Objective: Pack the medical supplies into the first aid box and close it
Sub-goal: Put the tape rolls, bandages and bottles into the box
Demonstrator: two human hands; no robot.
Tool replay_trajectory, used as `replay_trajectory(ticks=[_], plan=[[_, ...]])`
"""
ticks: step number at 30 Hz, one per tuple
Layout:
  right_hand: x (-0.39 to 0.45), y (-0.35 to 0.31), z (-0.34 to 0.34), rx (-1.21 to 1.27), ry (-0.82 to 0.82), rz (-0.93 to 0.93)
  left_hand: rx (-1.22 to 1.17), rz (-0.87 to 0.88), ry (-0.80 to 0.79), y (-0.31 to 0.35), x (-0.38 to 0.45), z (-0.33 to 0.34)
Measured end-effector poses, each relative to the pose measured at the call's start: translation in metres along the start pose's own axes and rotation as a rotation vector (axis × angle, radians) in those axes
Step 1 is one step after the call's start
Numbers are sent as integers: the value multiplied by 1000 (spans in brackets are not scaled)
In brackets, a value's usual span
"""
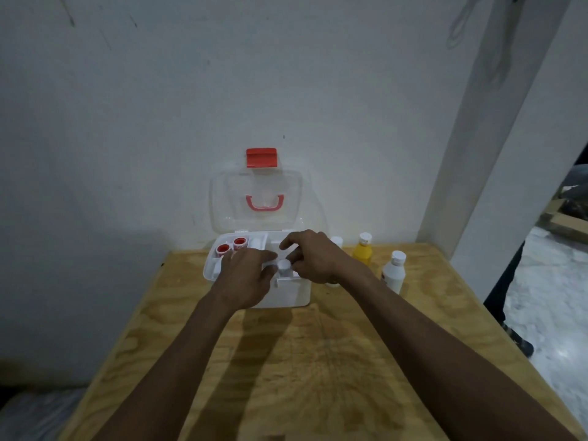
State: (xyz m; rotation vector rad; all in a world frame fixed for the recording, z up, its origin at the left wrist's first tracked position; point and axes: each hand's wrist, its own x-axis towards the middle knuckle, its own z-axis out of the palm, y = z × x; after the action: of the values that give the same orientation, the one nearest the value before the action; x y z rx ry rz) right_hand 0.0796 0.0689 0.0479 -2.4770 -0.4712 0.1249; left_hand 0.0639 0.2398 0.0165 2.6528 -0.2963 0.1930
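A white first aid box (288, 296) stands open at the far edge of the wooden table, its clear lid (222, 198) with a red latch leaning up against the wall. Two red-topped rolls (231, 246) sit in the box's back left compartment. A small white bottle (284, 267) stands upright in the front middle of the box. My right hand (313, 261) pinches that bottle between its fingertips. My left hand (246, 273) lies over the box's left side, fingers spread, its tips touching the same bottle.
To the right of the box stand a yellow bottle (362, 251), a white bottle (394, 273) and another white-capped bottle (336, 240) partly hidden behind my right hand. The wooden table (286, 377) meets a white wall behind; a white pillar rises at the right.
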Motion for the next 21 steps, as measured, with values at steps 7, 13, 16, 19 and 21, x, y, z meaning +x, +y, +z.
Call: replay_trajectory(ticks=[7, 13, 16, 19, 21], plan=[[-5, -4, 2, 71, -27, 22, -73, 20, -17, -5, -12, -3], [-4, -2, 4, 80, -4, 33, -107, -8, -34, -2, -16, -5], [-4, -1, 5, 94, 10, 31, -111, -14, -42, 1, -18, -6], [-5, 1, 5, 92, 28, 23, -116, -20, -43, 2, -19, -6], [-5, 1, 5, 90, 41, 19, -114, -17, -42, 3, -19, -6]])
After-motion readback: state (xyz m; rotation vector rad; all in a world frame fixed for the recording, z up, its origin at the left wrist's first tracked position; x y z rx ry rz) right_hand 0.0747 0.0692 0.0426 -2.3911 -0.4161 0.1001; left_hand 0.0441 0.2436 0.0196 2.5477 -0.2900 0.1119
